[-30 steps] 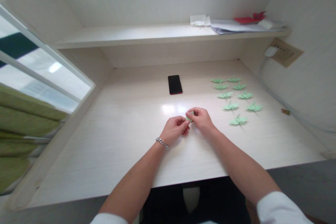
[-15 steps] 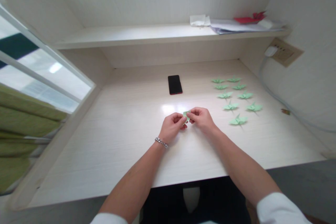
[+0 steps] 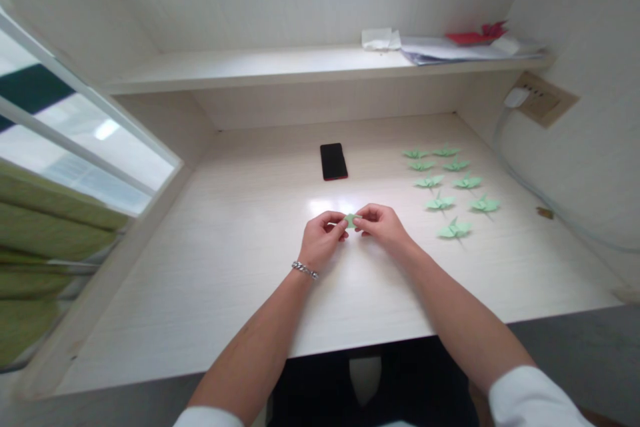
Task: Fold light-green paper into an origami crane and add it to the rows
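Observation:
A small piece of folded green paper is held just above the desk, pinched from both sides. My left hand, with a chain bracelet at the wrist, grips its left edge between thumb and fingers. The right edge is in the closed fingertips of my right hand. Fingers cover parts of the paper, so its exact folds cannot be made out. To the right, several green paper cranes stand in two rough columns with their wings spread.
A black phone lies on the desk beyond my hands. Above, a shelf carries papers and a red folded piece. A cable runs down from the wall socket at the right.
My left hand has shifted slightly left, away from my right hand. More of the green paper now shows between the fingertips, held level. The cranes and phone stay put.

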`<state>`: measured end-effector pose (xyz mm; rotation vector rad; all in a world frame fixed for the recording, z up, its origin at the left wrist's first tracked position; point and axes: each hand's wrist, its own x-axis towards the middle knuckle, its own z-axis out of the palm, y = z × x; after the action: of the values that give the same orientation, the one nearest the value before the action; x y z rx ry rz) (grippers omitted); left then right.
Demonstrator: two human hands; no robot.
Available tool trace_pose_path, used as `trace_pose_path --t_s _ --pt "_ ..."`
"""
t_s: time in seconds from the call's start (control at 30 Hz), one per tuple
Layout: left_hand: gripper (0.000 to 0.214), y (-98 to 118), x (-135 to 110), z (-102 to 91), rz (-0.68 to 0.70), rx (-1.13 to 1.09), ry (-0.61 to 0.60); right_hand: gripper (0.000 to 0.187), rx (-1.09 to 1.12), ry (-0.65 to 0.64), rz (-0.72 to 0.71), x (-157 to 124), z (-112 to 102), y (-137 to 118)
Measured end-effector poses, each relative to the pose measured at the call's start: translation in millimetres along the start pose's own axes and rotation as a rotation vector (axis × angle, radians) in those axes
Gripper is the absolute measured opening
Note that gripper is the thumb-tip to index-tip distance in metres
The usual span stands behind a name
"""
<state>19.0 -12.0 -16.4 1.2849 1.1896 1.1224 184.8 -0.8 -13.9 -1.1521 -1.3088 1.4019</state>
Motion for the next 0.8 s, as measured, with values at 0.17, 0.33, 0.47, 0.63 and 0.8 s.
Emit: trace_pose_path --t_s 0.17,0.33,0.47,0.63,0.8 --pt "0.019 -2.3 1.6 -4.4 0.126 0.083 0.056 0.035 0.048 -0.029 0.021 -1.3 1.3 -3.4" --pt "0.036 -0.4 3.0 -0.9 0.147 -0.146 0.116 0.033 0.179 -0.034 0.023 -2.0 6.1 -3.0" --pt "0.036 -2.3 4.8 0.9 0.120 -0.271 0.150 0.030 0.202 -0.035 -0.038 -3.4 8.7 -3.6" --pt "0.026 -3.5 4.9 -1.3 0.098 -0.259 0.021 0.027 0.216 -0.061 -0.107 -3.0 7.3 -3.6" --pt "0.025 -3.3 3.9 -3.0 0.126 -0.268 0.007 0.026 0.198 -0.067 -0.139 -1.9 5.0 -1.4"
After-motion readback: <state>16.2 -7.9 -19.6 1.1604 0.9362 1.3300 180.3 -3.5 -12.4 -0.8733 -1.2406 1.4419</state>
